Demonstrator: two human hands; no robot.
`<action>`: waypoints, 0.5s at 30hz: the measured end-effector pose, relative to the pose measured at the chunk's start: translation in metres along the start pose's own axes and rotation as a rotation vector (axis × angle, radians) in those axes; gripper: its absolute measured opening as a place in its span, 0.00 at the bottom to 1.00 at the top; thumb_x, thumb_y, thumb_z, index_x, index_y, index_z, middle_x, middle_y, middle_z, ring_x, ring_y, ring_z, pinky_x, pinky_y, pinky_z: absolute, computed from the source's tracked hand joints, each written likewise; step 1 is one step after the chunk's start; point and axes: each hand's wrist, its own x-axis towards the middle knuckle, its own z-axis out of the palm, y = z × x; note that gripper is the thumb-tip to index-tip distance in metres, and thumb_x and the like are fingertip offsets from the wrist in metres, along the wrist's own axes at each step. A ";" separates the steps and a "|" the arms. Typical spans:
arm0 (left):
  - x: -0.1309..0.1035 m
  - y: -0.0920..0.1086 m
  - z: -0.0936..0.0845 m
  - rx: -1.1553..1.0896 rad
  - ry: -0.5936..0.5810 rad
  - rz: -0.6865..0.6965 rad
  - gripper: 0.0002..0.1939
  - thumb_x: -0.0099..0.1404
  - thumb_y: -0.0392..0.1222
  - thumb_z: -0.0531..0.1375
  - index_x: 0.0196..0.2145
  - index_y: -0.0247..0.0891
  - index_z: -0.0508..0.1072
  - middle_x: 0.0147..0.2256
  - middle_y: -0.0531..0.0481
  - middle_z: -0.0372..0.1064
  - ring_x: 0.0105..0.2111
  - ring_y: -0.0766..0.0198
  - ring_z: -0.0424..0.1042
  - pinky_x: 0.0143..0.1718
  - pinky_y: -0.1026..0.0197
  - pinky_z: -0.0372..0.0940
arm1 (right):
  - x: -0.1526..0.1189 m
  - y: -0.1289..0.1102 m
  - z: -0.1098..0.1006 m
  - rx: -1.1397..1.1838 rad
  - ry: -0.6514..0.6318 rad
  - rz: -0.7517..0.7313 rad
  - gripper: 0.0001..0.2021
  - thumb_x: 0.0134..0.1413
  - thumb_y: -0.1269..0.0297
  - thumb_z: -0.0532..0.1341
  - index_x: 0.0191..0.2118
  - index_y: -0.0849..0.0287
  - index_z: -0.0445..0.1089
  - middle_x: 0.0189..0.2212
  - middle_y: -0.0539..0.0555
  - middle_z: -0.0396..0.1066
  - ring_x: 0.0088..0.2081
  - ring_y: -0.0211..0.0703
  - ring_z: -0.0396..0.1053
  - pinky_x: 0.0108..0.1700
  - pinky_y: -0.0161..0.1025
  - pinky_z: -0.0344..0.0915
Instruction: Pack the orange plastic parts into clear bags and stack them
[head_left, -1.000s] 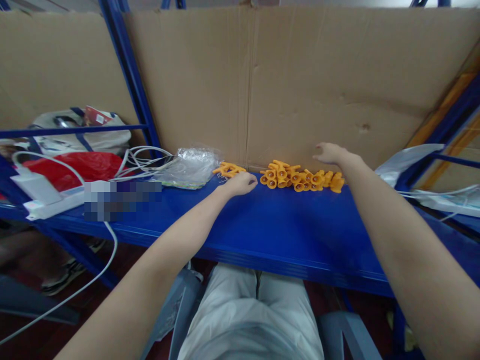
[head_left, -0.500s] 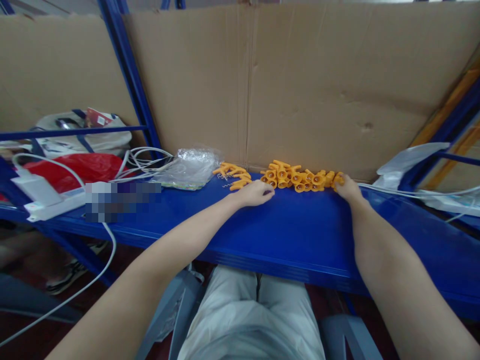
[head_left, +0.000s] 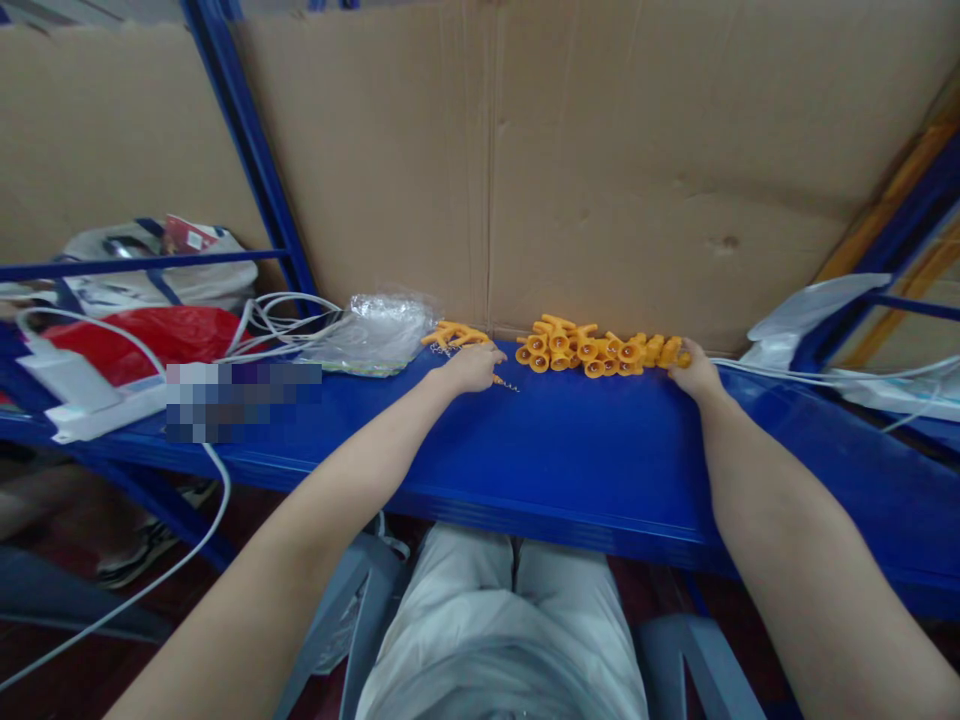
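My left hand (head_left: 472, 368) is closed around an orange corkscrew, whose thin metal spiral (head_left: 507, 384) pokes out to the right, low over the blue shelf. Just behind that hand lie several more orange T-handled corkscrews (head_left: 455, 333) with bare spirals. To the right, a stacked pile of orange plastic pieces (head_left: 590, 350) with round hollow ends toward me rests against the cardboard. My right hand (head_left: 694, 372) is at the pile's right end, fingers closed on an orange piece (head_left: 682, 359); its far side is hidden by the fingers.
A blue shelf (head_left: 555, 450) spans the front, with a cardboard wall (head_left: 637, 180) behind it. Clear plastic bags (head_left: 382, 335), white cables, a power strip (head_left: 112, 405) and a red bag (head_left: 157, 340) lie left. White plastic (head_left: 810, 315) and cables are at right.
My left hand has moved left from beside the pile to the loose corkscrews and now holds one. My right hand stays at the pile's right end.
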 end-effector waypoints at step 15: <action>0.004 -0.011 0.008 -0.046 -0.177 0.011 0.26 0.54 0.26 0.52 0.48 0.37 0.75 0.52 0.42 0.73 0.53 0.55 0.70 0.56 0.59 0.60 | 0.009 -0.001 -0.006 -0.236 -0.001 0.114 0.20 0.51 0.54 0.61 0.45 0.61 0.76 0.46 0.71 0.73 0.54 0.71 0.67 0.47 0.62 0.67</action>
